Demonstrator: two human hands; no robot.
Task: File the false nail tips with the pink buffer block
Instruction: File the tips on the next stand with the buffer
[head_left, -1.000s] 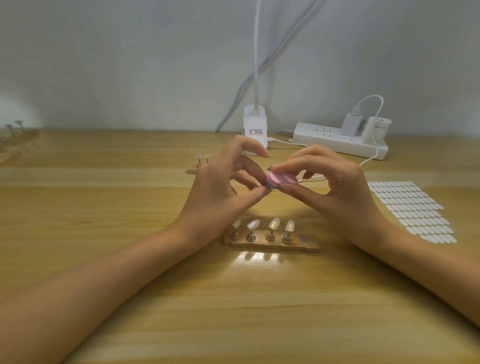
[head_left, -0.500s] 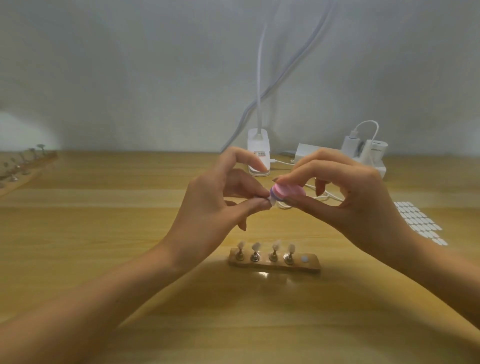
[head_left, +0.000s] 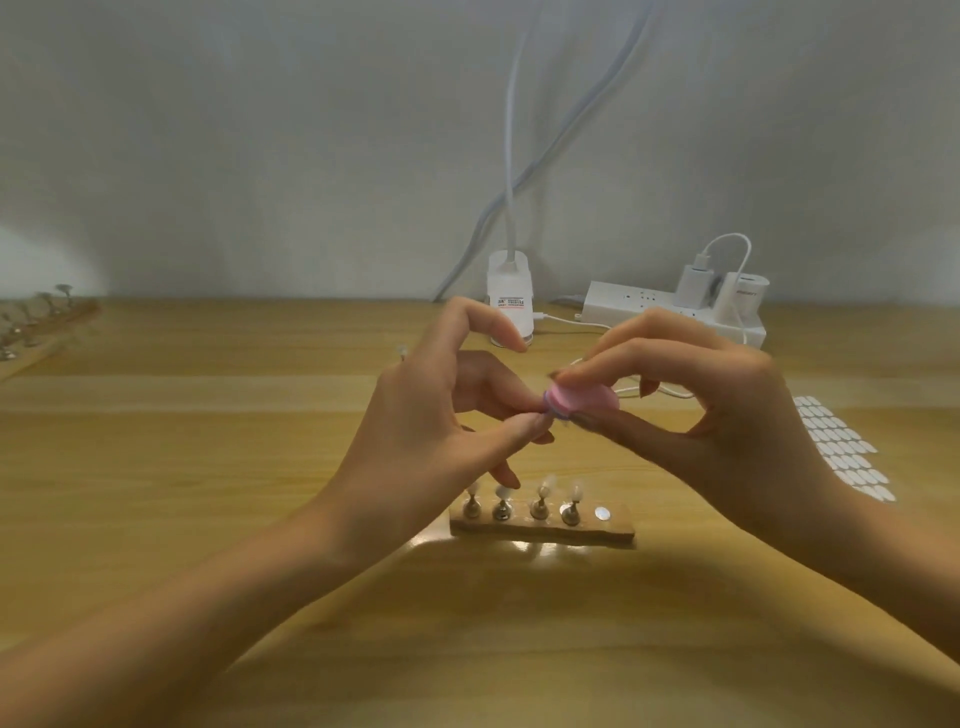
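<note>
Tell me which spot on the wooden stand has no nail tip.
The rightmost one on the wooden stand: only a silver disc shows there, while the four pegs to its left each carry a pale tip.

Your light wooden table (head_left: 208, 467) carries a white power strip (head_left: 639, 306) near a white lamp base (head_left: 510, 296). White oval stickers (head_left: 841, 447) lie at your right.

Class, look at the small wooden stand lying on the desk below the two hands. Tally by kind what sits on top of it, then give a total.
Metal pegs topped with pale false nail tips: 4
Bare round silver disc: 1
Total: 5
</note>
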